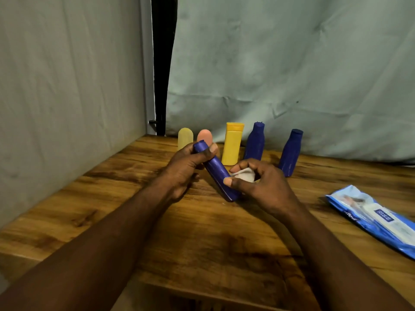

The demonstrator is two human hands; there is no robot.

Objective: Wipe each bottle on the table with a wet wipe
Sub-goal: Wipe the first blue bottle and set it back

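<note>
The blue bottle (216, 170) is held up over the middle of the wooden table (202, 254), in front of the row of other bottles, with a hand at each end. The left hand (186, 167) is curled round its upper end, thumb pressed along the side. The right hand (265, 187) pinches a bunched white wet wipe (244, 175) against the lower half, thumb on the near side and fingers wrapped behind. The bottle looks like smooth, stiff plastic, slim and probably light. It should not crush under a firm grip, but its glossy skin will likely turn slippery once damp, so the dry end under the left hand seems the safest place to hold while the wipe runs along the body. Its long axis is tilted, running from the far upper left down toward the near right, with the low end close above the table; whether that end touches the wood is hard to tell, and I cannot say which end carries the cap. Behind it stand a pale yellow bottle (185, 138), a pink bottle (204, 135), a yellow bottle (232, 144) and two dark blue bottles (254, 142) (290, 152), all upright against the cloth backdrop. The pack of wipes (377, 221) lies flat, well apart to the right.
</note>
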